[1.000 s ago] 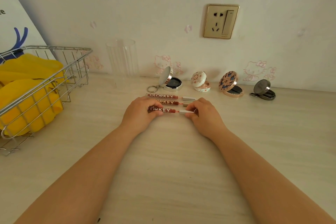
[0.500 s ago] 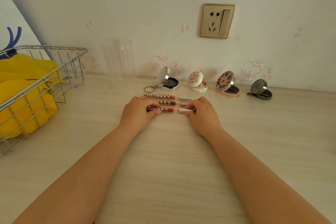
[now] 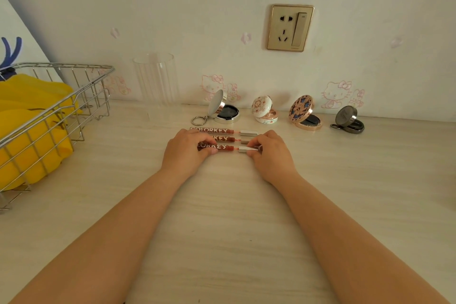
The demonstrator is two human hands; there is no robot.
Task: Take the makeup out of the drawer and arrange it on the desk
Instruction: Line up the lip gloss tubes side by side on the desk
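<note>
Three COLORKEY lip gloss tubes lie side by side on the desk (image 3: 222, 217). My left hand (image 3: 187, 153) pinches the dark red body of the nearest tube (image 3: 228, 148). My right hand (image 3: 270, 155) pinches that tube's silver cap end. The middle tube (image 3: 225, 138) and the far tube (image 3: 217, 130) lie just behind it, partly hidden by my fingers. Behind them, along the wall, stand open compacts: a silver one with a key ring (image 3: 222, 112), a white floral one (image 3: 265, 111), a rose-gold patterned one (image 3: 304, 115) and a dark grey one (image 3: 348, 121).
A wire basket (image 3: 56, 116) holding yellow cloth (image 3: 27, 131) sits at the left. A clear ribbed glass (image 3: 156, 81) stands by the wall. A gold wall socket (image 3: 290, 27) is above the compacts. No drawer is in view.
Both hands have stayed on the nearest tube. The view has shifted slightly, sliding the basket toward the left edge.
</note>
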